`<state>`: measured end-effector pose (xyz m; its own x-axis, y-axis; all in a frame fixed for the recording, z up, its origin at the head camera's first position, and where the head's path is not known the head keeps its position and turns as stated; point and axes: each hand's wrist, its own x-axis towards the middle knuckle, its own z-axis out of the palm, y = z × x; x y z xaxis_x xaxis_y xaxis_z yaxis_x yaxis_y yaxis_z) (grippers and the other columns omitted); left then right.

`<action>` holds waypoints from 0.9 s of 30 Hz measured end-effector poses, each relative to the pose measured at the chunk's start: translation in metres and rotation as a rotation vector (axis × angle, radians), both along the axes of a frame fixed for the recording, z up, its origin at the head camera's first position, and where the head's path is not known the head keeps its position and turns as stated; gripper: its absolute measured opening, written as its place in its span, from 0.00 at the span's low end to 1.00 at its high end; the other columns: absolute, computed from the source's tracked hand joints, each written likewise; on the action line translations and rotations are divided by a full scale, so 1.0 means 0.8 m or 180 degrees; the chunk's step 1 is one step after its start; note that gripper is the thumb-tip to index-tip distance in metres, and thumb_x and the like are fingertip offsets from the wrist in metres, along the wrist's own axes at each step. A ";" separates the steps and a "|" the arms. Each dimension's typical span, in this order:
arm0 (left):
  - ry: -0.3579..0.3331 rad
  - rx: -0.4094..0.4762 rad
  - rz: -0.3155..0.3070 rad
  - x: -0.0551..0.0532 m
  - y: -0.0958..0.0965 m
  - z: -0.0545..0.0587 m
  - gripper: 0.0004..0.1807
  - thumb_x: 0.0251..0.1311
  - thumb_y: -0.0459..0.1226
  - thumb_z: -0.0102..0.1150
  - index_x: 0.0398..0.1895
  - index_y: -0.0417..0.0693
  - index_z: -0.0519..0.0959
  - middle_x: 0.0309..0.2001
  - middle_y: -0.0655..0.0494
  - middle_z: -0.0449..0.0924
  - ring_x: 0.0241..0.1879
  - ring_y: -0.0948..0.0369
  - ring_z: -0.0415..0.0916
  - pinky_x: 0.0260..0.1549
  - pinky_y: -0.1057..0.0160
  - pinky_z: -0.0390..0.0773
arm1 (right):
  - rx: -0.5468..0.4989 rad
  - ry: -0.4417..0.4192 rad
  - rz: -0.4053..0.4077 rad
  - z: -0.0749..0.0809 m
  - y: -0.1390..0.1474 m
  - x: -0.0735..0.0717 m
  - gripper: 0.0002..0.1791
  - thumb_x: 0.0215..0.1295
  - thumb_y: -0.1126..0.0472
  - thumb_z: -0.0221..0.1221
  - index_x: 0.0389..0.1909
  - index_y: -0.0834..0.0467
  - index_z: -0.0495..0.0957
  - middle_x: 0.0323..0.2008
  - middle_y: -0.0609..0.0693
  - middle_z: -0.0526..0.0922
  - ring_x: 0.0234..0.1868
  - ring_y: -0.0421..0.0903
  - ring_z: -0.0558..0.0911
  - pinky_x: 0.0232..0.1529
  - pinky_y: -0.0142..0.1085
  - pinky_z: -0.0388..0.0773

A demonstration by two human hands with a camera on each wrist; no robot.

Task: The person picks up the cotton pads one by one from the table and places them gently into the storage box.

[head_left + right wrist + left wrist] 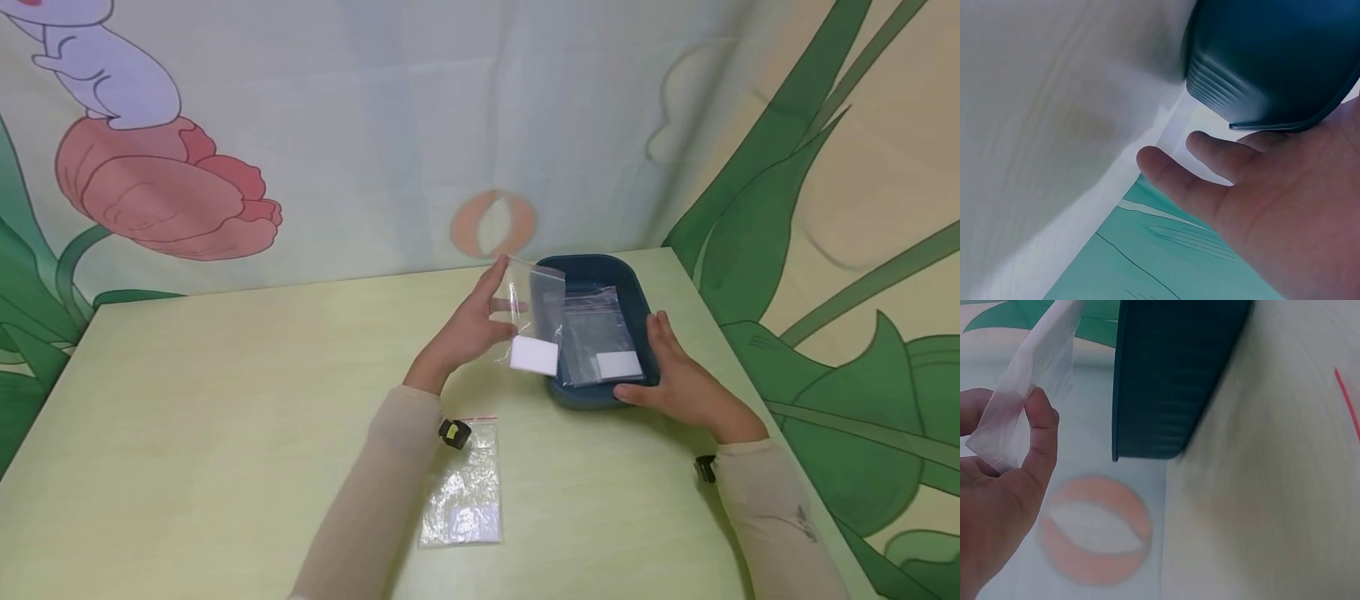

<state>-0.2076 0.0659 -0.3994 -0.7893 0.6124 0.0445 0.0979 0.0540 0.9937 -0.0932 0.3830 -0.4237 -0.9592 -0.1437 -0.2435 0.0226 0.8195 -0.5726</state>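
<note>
My left hand (pixel 468 329) pinches a clear zip bag (pixel 536 300) near its edge, a white card showing at the bag's bottom. The bag hangs upright by the left rim of a dark blue plastic bin (pixel 641 304). In the left wrist view, the thumb and a finger (pixel 1041 428) meet on the bag's film (pixel 1007 419). Another zip bag (pixel 600 329) with a white card lies in the bin. At the bin's near right corner rests my right hand (pixel 693 383), thumb along the near rim. Its extended fingers (pixel 1175 181) reach past the bin's side in the right wrist view.
A flat zip bag (pixel 472 479) with a pinkish-red top strip lies on the pale table (pixel 225 442), partly under the left forearm. Behind the table hangs a printed cloth (pixel 360 125). The table's right edge runs close beside the bin.
</note>
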 end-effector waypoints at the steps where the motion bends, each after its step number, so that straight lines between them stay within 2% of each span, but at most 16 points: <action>1: -0.0024 -0.0006 -0.0009 -0.001 0.005 0.000 0.56 0.59 0.17 0.54 0.83 0.61 0.39 0.81 0.62 0.35 0.64 0.52 0.71 0.40 0.63 0.79 | 0.0002 0.0009 0.0004 0.000 0.000 0.000 0.70 0.60 0.34 0.66 0.78 0.58 0.22 0.78 0.56 0.19 0.75 0.72 0.45 0.66 0.67 0.54; 8: 0.0011 -0.0211 -0.0042 -0.008 0.036 -0.003 0.57 0.59 0.19 0.56 0.83 0.58 0.37 0.82 0.59 0.32 0.68 0.47 0.66 0.50 0.57 0.77 | -0.0025 0.0009 0.0015 -0.003 -0.001 -0.003 0.70 0.60 0.34 0.66 0.79 0.58 0.22 0.78 0.57 0.19 0.75 0.71 0.45 0.67 0.66 0.54; 10: 0.0041 -0.0268 -0.0024 -0.010 0.045 -0.006 0.57 0.57 0.19 0.56 0.83 0.56 0.36 0.82 0.57 0.32 0.72 0.48 0.60 0.55 0.57 0.74 | -0.0028 0.0007 0.0015 -0.004 -0.001 -0.004 0.70 0.60 0.34 0.66 0.79 0.58 0.23 0.78 0.57 0.19 0.76 0.71 0.44 0.67 0.66 0.53; 12: 0.0035 -0.0305 -0.0019 -0.010 0.053 -0.008 0.58 0.57 0.18 0.56 0.83 0.53 0.35 0.82 0.55 0.32 0.70 0.46 0.62 0.56 0.56 0.74 | -0.0030 0.0009 0.0008 -0.005 -0.001 -0.004 0.70 0.60 0.34 0.66 0.79 0.58 0.23 0.78 0.57 0.20 0.76 0.71 0.44 0.67 0.66 0.53; 15: 0.0077 -0.0416 0.0037 -0.012 0.066 -0.013 0.58 0.56 0.18 0.58 0.82 0.50 0.34 0.82 0.52 0.31 0.76 0.52 0.49 0.61 0.59 0.69 | -0.0026 0.0008 0.0002 -0.004 -0.002 -0.005 0.71 0.59 0.33 0.66 0.79 0.58 0.23 0.78 0.57 0.20 0.76 0.70 0.43 0.67 0.66 0.53; 17: 0.0092 -0.0485 0.0076 -0.013 0.074 -0.014 0.58 0.56 0.19 0.58 0.82 0.49 0.34 0.82 0.52 0.31 0.78 0.54 0.44 0.64 0.58 0.66 | -0.0037 0.0001 0.0000 -0.003 -0.002 -0.004 0.71 0.59 0.34 0.66 0.79 0.59 0.23 0.78 0.56 0.19 0.76 0.70 0.43 0.67 0.66 0.52; 19: 0.0194 -0.0605 0.0151 -0.014 0.083 -0.016 0.58 0.54 0.20 0.59 0.82 0.47 0.34 0.82 0.50 0.31 0.79 0.57 0.31 0.69 0.61 0.56 | -0.0046 -0.0002 0.0002 -0.002 -0.002 -0.004 0.71 0.60 0.34 0.66 0.79 0.59 0.23 0.78 0.57 0.19 0.76 0.70 0.43 0.67 0.66 0.52; 24: 0.0325 -0.0850 0.0238 -0.013 0.107 -0.013 0.57 0.54 0.20 0.57 0.81 0.42 0.34 0.81 0.46 0.30 0.79 0.56 0.32 0.64 0.63 0.60 | -0.0034 0.0016 0.0006 0.000 -0.001 -0.002 0.70 0.60 0.34 0.66 0.79 0.59 0.23 0.78 0.59 0.20 0.76 0.71 0.43 0.67 0.67 0.52; 27: 0.0314 -0.0925 0.0236 -0.011 0.122 -0.013 0.55 0.55 0.20 0.55 0.81 0.41 0.34 0.81 0.47 0.30 0.79 0.56 0.33 0.60 0.63 0.62 | -0.0016 0.0012 0.0001 0.000 0.000 -0.001 0.70 0.60 0.34 0.65 0.79 0.59 0.23 0.78 0.59 0.20 0.76 0.71 0.43 0.67 0.67 0.52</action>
